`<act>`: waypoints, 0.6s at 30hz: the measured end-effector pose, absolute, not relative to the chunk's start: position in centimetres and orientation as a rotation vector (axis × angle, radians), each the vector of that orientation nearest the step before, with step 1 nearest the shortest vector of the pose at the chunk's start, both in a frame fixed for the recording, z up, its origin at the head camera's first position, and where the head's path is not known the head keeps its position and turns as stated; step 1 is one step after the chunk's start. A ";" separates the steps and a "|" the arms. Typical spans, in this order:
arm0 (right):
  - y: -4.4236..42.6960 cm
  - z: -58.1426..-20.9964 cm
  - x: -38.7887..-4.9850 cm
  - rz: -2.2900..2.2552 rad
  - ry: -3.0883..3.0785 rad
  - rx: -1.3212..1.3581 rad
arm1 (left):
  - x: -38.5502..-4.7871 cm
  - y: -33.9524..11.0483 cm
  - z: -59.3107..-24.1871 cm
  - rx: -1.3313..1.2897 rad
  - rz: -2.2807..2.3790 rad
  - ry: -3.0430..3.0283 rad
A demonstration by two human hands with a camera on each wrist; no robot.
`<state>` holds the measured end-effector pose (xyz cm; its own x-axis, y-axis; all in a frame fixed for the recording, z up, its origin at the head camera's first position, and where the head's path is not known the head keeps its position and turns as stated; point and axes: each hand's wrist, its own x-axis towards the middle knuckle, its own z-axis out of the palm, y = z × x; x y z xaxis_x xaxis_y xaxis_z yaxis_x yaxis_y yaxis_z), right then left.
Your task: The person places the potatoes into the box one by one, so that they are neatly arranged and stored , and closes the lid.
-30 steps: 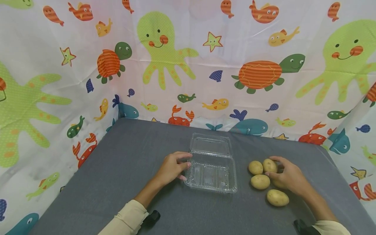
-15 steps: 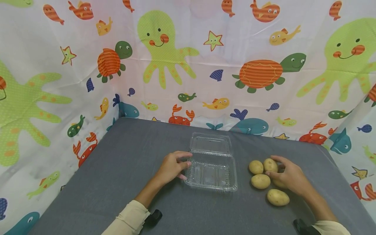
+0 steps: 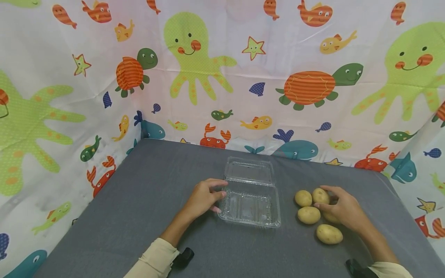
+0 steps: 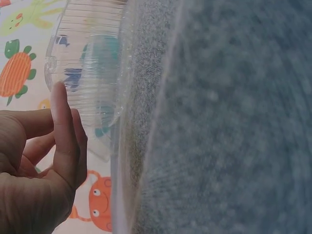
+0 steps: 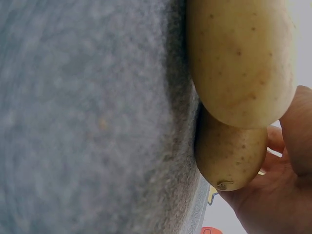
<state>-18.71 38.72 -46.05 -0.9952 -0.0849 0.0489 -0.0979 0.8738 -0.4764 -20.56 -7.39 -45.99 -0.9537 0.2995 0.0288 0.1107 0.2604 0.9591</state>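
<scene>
A clear plastic clamshell container (image 3: pixel 248 202) stands unfolded on the grey table, its lid (image 3: pixel 249 172) lying back on the far side. My left hand (image 3: pixel 205 199) touches the container's left rim with loosely bent, spread fingers. In the left wrist view a fingertip of the left hand (image 4: pixel 44 161) meets the container's wall (image 4: pixel 92 53). To the right lie several potatoes. My right hand (image 3: pixel 342 208) reaches round the back right potato (image 3: pixel 321 196), thumb in front and index finger behind. Another potato (image 3: pixel 330 217) is mostly hidden under this hand. The right wrist view shows two potatoes (image 5: pixel 241 63) near the right hand (image 5: pixel 273 195).
The front potato (image 3: pixel 329 234) lies apart, nearest the person. Two more, one at the back left (image 3: pixel 303 198) and one in the middle (image 3: pixel 308 215), sit close together. A sea-animal printed curtain (image 3: pixel 257 96) borders the table at the back and sides.
Almost nothing differs. Both hands, the container and the potatoes keep their places; only the head view shifts very slightly.
</scene>
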 end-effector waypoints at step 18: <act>38.5 -45.8 -18.6 0.787 -3.038 0.095 | -20.6 -7.4 -46.1 0.363 1.783 2.374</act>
